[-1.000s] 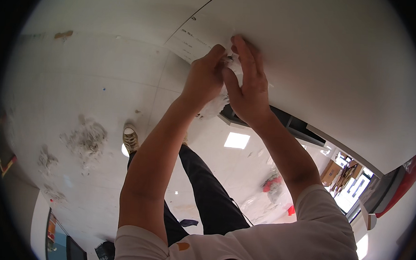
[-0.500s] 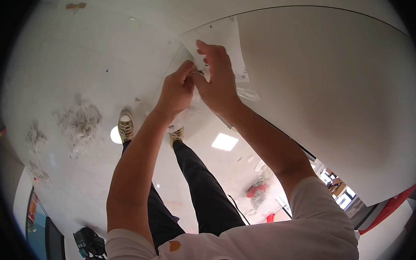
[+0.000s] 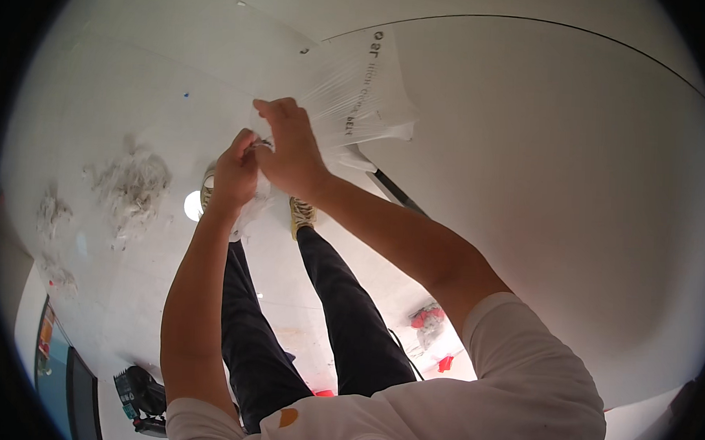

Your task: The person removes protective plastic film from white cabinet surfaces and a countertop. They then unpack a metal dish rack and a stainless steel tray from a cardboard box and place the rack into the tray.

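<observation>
A clear plastic bag (image 3: 374,87) with dark print is pulled into long creases between my hands and the white tabletop. My left hand (image 3: 236,176) is closed on its gathered part, with a crumpled end hanging below over the floor. Right beside it, my right hand (image 3: 294,151) grips the plastic too, its thumb close to the left fingers and its upper fingers curled over. A small dark bit shows between the two hands. What exactly lies inside the fingers is hidden.
The white table (image 3: 543,189) fills the right side. Greyish clumps of scraps (image 3: 133,195) lie on the pale floor at left. Red and grey scraps (image 3: 431,322) and a red piece (image 3: 445,364) lie near my legs. A black object (image 3: 142,396) stands at lower left.
Both hands have moved left and slightly nearer, drawing the bag with them. Its plastic is now stretched taut across the table's edge, and its print has come into sight.
</observation>
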Motion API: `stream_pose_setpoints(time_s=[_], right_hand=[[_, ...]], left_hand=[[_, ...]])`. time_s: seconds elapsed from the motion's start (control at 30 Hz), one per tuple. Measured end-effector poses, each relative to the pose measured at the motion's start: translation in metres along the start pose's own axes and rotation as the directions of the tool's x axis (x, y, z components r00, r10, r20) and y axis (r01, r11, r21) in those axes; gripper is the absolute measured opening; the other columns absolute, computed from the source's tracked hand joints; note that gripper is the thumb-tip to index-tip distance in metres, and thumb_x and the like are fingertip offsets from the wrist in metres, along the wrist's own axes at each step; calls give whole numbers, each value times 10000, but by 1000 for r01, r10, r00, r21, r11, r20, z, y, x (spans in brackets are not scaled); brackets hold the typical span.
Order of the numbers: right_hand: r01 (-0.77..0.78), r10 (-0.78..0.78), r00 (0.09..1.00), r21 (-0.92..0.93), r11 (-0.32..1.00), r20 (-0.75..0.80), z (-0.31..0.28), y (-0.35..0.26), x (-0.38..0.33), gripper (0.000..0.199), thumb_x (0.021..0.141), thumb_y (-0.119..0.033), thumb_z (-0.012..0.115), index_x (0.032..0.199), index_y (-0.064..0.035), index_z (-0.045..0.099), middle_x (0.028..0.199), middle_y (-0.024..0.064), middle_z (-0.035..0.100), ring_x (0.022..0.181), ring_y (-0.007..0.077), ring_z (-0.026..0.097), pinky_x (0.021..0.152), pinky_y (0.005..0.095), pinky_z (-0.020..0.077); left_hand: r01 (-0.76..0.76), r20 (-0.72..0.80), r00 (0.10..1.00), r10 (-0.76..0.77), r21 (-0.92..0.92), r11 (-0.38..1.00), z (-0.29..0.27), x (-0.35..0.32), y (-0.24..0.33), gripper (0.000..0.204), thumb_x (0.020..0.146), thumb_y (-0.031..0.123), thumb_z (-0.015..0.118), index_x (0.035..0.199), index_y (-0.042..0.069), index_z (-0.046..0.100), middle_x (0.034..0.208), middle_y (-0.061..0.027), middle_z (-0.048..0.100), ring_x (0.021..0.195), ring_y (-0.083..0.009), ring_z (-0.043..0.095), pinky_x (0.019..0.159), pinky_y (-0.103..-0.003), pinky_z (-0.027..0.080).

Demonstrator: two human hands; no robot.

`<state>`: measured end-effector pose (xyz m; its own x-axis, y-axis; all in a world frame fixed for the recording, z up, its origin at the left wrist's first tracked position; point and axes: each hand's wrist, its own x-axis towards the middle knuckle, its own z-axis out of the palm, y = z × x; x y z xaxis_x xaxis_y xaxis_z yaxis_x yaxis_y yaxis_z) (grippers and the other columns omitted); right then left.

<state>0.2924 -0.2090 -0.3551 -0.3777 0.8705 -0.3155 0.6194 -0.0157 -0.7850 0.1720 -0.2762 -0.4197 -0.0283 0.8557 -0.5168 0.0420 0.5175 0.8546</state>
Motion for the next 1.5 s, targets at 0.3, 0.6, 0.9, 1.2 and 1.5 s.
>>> stream_pose_setpoints(time_s=[0.3,0.6,0.9,1.2,1.5], right_hand=[[-92,77,995,260,961,68,97,-24,3,516,730,-2,611,1220,23,452,1111,171,453,1040,319,477,899,384,425],[158,-161,928,-37,987,-336,-7,-52,-59,471,757,18,614,1201,40,458,1230,212,482,1127,401,503,953,442,416],[-209,209,738,77,975,-641,-33,19,-65,707,805,-6,598,1417,22,245,1396,218,351,1256,337,441,1048,410,358],[-205,-1,940,-567,798,-341,-58,0,-49,335,750,-26,666,1069,5,570,1043,148,493,1075,338,517,865,417,472],[-202,230,964,-931,305,-134,-65,-3,-17,438,781,-213,680,1085,88,585,1287,244,440,1147,370,447,950,461,397]], left_hand=[[114,-120,988,-102,98,989,-102,-37,-43,185,874,-26,417,972,60,547,819,-6,562,772,-83,503,714,-228,418],[112,-50,993,-103,221,969,-131,-33,-20,115,888,1,427,923,64,516,728,25,430,673,-47,379,603,-208,339],[233,6,972,-234,78,969,-129,-28,-23,90,943,51,452,902,84,525,690,60,444,629,-20,382,553,-198,330],[222,57,974,-219,-55,973,-131,-28,-30,95,949,57,455,894,74,530,721,64,477,648,-16,391,567,-184,329],[212,72,976,-207,-69,975,-120,-34,-38,101,907,17,443,889,65,530,717,62,468,645,-26,386,569,-196,333]])
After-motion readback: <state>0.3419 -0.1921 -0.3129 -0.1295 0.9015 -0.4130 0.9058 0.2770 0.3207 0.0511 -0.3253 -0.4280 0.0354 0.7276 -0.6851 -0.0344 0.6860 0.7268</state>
